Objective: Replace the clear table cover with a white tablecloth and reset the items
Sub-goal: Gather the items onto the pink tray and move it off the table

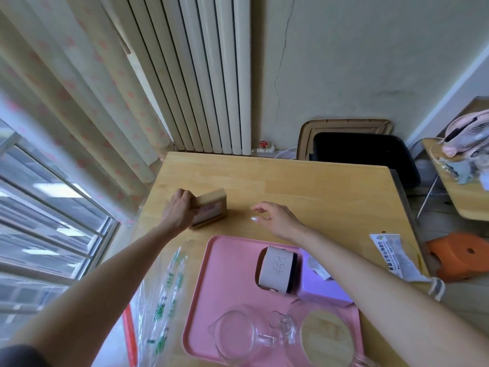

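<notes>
On the bare wooden table [304,181] my left hand [177,211] grips the left end of a small wooden block-shaped box [211,209] that rests on the tabletop. To its right my right hand [275,217] hovers just above the wood, fingers spread, holding nothing. A pink tray [227,274] at the near edge carries a white cube-like device [277,270], a purple box [321,287], a glass pitcher [243,337], a small glass cup [283,325] and a glass jug with a wooden lid [326,337]. No white tablecloth is in view.
Clear plastic with green print [164,295] hangs off the table's near-left side. A white printed packet [394,254] lies at the right edge. Behind stand a radiator [211,75], curtain [79,102], a black chair [365,152], an orange stool [460,254] and a side table with a pink fan [468,133].
</notes>
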